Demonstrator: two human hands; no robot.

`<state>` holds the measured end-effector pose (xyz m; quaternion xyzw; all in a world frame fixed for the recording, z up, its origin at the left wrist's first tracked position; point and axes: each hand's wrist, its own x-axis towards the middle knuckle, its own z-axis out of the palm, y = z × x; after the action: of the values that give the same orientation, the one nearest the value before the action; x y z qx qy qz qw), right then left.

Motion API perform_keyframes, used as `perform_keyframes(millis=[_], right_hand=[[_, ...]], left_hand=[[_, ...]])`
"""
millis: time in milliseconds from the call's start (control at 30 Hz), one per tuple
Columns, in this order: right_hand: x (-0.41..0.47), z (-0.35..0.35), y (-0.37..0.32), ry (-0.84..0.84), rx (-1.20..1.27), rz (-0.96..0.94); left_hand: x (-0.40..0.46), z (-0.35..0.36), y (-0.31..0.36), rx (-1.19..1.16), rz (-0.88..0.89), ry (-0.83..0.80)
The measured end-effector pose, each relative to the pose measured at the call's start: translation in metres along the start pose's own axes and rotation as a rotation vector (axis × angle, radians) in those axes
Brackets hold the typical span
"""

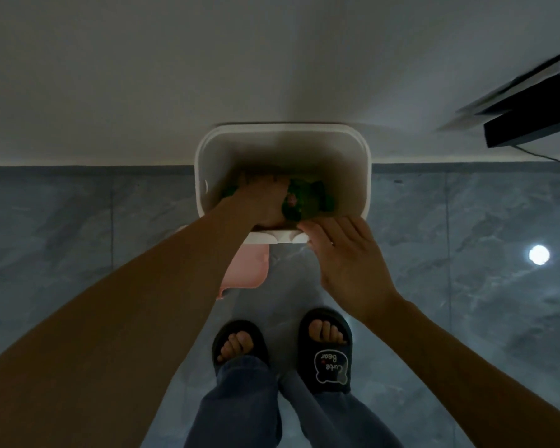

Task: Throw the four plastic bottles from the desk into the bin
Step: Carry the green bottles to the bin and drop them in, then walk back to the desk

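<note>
A white bin [367, 176] stands on the floor against the wall, right in front of me. Green plastic bottles [307, 202] lie at its bottom, dim and blurred. My left hand [262, 198] reaches deep into the bin and lies over the bottles, with green showing on both sides of it. Whether its fingers grip a bottle is hidden. My right hand [343, 253] rests flat on the bin's near rim, fingers stretched out, holding nothing.
A pink plastic piece [249, 270] hangs below the bin's near edge. A black object [530, 121] with a cable sits by the wall at the upper right. My feet in black slippers [324, 347] stand on the grey tiled floor just behind the bin.
</note>
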<state>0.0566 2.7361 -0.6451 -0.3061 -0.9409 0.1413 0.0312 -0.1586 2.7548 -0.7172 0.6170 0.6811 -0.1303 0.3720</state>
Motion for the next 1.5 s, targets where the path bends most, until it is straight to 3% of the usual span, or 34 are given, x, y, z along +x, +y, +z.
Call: perform_keyframes(millis=[100,367,500,733,933,1133,1267,1367,1500], right_hand=[[0.002,-0.008,-0.003,-0.074,-0.016,0.008],[0.012,-0.071,-0.035,-0.391,0.067,0.15],[-0.007,-0.133,-0.061,-0.467,0.127,0.174],[-0.074,-0.276,-0.12,-0.651,0.226,0.377],[-0.144,-0.398,-0.151,-0.792,0.222,0.345],[-0.185,-0.474,-0.16,-0.948,0.141,0.318],[-0.176,-0.505,-0.165,-1.044,0.033,0.232],[-0.15,-0.518,-0.177,-1.056,-0.04,0.16],[-0.099,-0.521,-0.231,-1.035,-0.095,0.03]], left_hand=[[-0.009,-0.012,-0.003,-0.06,0.024,-0.04],[-0.115,-0.051,0.012,-0.338,-0.004,0.114],[-0.204,-0.061,0.03,-0.483,-0.093,0.169],[-0.381,-0.072,0.085,-0.59,-0.307,0.025],[-0.538,-0.097,0.14,-0.719,-0.405,0.052],[-0.659,-0.101,0.178,-0.853,-0.603,0.024],[-0.719,-0.097,0.205,-0.88,-0.819,0.029],[-0.761,-0.086,0.229,-0.933,-0.848,0.039],[-0.81,-0.055,0.266,-1.232,-1.102,0.037]])
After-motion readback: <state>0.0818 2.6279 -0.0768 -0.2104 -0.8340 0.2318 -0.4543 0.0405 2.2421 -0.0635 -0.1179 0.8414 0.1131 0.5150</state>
